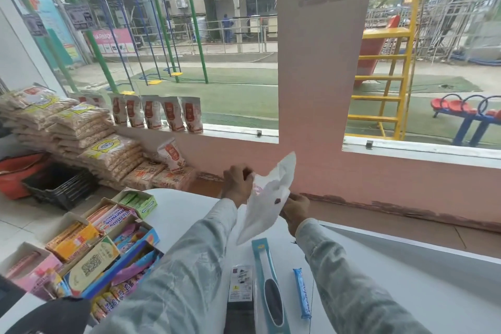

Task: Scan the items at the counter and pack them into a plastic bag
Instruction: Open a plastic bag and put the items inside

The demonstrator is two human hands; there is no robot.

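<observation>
Pink wall (pixel 322 89) between two windows (pixel 189 49); playground outside; daylight; pale tiled floor (pixel 16 214), seemingly.

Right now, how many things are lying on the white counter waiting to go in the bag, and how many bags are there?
Long teal brush pack: 1
Blue biscuit roll: 1
Small dark packet: 1
White plastic bag, held up by the left hand and the right hand: 1
Total: 4
</observation>
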